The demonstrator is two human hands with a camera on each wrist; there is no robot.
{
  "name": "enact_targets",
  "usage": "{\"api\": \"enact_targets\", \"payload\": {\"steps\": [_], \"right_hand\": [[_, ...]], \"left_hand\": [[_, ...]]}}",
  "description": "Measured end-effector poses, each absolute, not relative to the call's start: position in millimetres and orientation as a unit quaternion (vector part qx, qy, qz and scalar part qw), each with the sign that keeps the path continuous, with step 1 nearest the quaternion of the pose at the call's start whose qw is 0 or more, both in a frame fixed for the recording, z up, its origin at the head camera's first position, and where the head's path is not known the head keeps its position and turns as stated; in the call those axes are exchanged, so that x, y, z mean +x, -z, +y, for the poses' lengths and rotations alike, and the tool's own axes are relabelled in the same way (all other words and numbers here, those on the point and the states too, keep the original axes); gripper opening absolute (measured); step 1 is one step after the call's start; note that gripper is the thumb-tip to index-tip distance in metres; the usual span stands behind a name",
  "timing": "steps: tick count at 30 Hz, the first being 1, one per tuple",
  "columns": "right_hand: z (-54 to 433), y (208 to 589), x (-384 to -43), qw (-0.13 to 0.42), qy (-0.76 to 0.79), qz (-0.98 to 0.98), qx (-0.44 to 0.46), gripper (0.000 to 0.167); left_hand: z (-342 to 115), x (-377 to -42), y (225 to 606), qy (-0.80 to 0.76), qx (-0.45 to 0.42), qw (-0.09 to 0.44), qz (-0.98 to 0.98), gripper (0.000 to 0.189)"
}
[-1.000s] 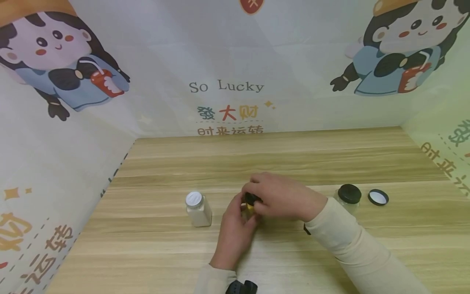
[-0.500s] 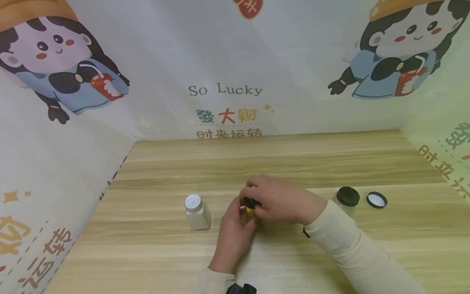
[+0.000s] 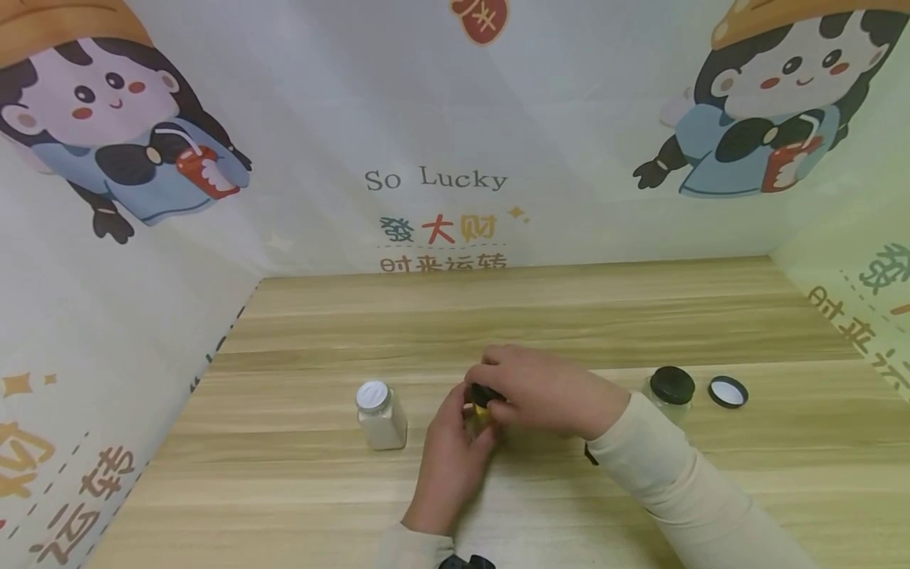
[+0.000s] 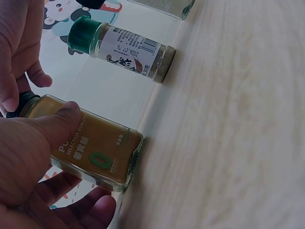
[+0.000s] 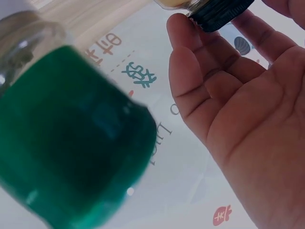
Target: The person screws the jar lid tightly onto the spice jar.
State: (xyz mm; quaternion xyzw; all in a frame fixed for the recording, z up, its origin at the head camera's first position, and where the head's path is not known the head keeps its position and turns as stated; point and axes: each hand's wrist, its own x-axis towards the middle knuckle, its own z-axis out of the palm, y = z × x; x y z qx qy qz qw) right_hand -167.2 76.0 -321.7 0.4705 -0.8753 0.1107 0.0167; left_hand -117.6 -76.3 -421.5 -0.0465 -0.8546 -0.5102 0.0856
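Note:
My left hand grips a square glass spice jar of yellow-brown powder, its thumb across the printed front. My right hand has its fingers curled round the jar's black cap, which is on the jar's neck. In the right wrist view the ribbed black cap lies against those fingers. The head view hides most of the jar between both hands. A shaker bottle with a green cap stands beside the jar in the left wrist view; its green cap looms large and blurred in the right wrist view.
A square jar of pale powder with a silvery-white lid stands left of my hands. Right of my forearm are a clear jar with a black lid and a loose black-rimmed lid, white inside. Printed cloth walls border the wooden table.
The head view has tilted up slightly, so everything sits a little lower in it. Both hands keep their hold on the jar and its cap, with hardly any movement.

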Motion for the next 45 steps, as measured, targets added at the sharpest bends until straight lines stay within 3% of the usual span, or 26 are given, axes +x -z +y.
{"api": "enact_targets", "payload": {"steps": [7,30,38,45], "right_hand": [[76,324,-168,0.036,-0.119,-0.864,0.488,0.037],[77,321,-166,0.016,-0.111,-0.868,0.485,0.033],[81,319,-165,0.015,-0.131,-0.879,0.458,0.047],[98,305,-162,0.034,-0.139,-0.886,0.442,0.046]], "left_hand": [[-76,-116,423,0.499,-0.053,0.1,-0.859,0.048],[-77,-116,422,0.507,-0.044,0.082,-0.857,0.053],[-73,-117,417,0.489,-0.027,0.096,-0.866,0.078],[-75,-112,408,0.485,-0.047,0.132,-0.864,0.082]]}}
